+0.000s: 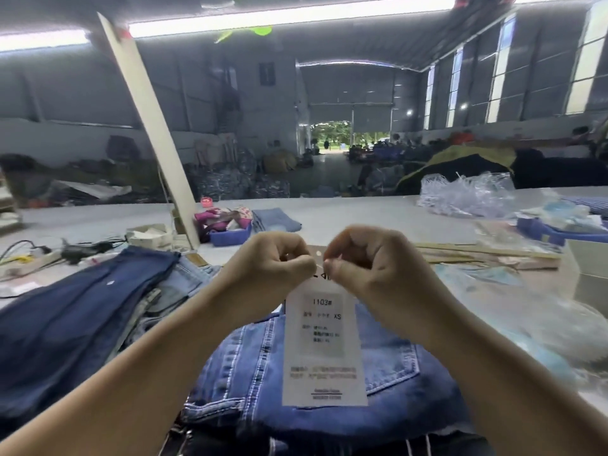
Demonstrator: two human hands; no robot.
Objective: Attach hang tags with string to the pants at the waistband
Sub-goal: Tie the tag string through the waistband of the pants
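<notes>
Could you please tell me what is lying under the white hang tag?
Blue denim pants with white stitching lie beneath the hang tag. The denim directly behind the tag is covered.

Garment factory hall. High corrugated metal roof, tube lights (289,19), tall windows (500,70), open roller door (348,133). Long grey counter (362,209) carrying stacked jeans (82,317), printed hang tag (324,343), plastic packaging (467,194), blue trays (230,236). Fabric bundles (230,182) heaped on floor.
</notes>
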